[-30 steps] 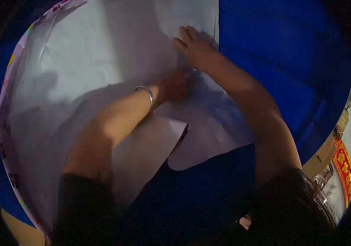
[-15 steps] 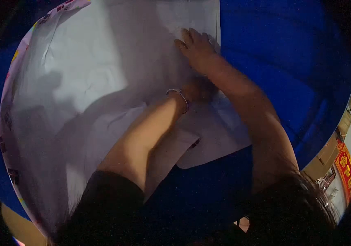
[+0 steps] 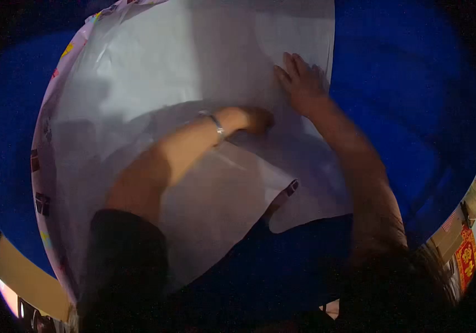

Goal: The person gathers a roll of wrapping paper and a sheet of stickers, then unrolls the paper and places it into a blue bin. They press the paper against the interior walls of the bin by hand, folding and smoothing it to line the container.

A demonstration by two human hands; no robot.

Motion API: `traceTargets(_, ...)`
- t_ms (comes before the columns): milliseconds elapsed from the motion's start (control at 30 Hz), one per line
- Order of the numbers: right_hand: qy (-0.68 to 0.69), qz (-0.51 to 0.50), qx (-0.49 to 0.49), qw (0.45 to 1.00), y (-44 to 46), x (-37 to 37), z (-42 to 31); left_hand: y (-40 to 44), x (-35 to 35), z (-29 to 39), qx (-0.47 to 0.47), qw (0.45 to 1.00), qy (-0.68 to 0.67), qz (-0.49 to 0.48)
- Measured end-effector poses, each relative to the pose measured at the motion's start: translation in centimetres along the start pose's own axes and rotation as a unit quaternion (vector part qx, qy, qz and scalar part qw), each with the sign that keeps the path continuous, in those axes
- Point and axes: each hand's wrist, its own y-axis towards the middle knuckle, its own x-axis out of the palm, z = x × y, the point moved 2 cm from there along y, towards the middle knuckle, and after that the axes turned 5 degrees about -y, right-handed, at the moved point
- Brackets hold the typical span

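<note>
A large white sheet [image 3: 149, 55], with a printed pink strip along its left edge, lies over a blue surface. My right hand [image 3: 304, 83] rests palm down near the sheet's right edge, its fingers stretched out and apart. My left hand [image 3: 256, 119], below and left of it, is over the sheet, with a silvery bracelet [image 3: 217, 130] on the wrist. Motion and shadow smear its fingers, so what they touch or hold cannot be made out. Under the left forearm, part of the sheet forms a folded flap [image 3: 232, 183], its pointed corner showing a dark printed mark.
The round-edged blue surface [image 3: 404, 100] shows to the right and below the sheet. Brown cardboard [image 3: 27, 272] is beyond it at lower left. A red piece with gold characters [image 3: 466, 252] stands at lower right. Shadows of the arms fall across the sheet.
The view has shifted, so the sheet appears farther right. My left hand has moved left, away from the right hand, and the folded flap shows more. My right hand stays flat near the sheet's right edge.
</note>
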Motion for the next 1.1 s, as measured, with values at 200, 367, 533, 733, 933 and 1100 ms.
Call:
traceTargets(200,0.022,-0.099,0.001,0.995,-0.9,-3.1,-0.1,-13.0,6.0,-4.2,-0.144,0.952,-0.270,-0.007)
traceTargets(367,0.020,-0.045,0.010,0.999,-0.4,-1.2,0.6,-13.5,8.3,-5.0,0.032,0.922,-0.279,0.266)
traceTargets(533,0.002,-0.114,0.008,0.993,-0.5,-2.6,0.3,-12.0,7.8,-5.4,-0.163,0.943,-0.263,0.120)
traceTargets(733,-0.023,-0.100,-0.010,0.995,-1.1,-4.1,1.0,-15.9,3.5,-2.8,-0.208,0.930,-0.215,0.214)
traceTargets(933,-0.041,-0.002,-0.015,0.999,-1.2,-1.9,2.1,-23.9,-0.4,10.6,-0.174,0.953,-0.231,0.089)
traceTargets(1100,-0.022,-0.078,-0.033,0.996,0.4,-4.2,1.7,-32.6,5.7,15.5,-0.150,0.937,-0.146,0.278)
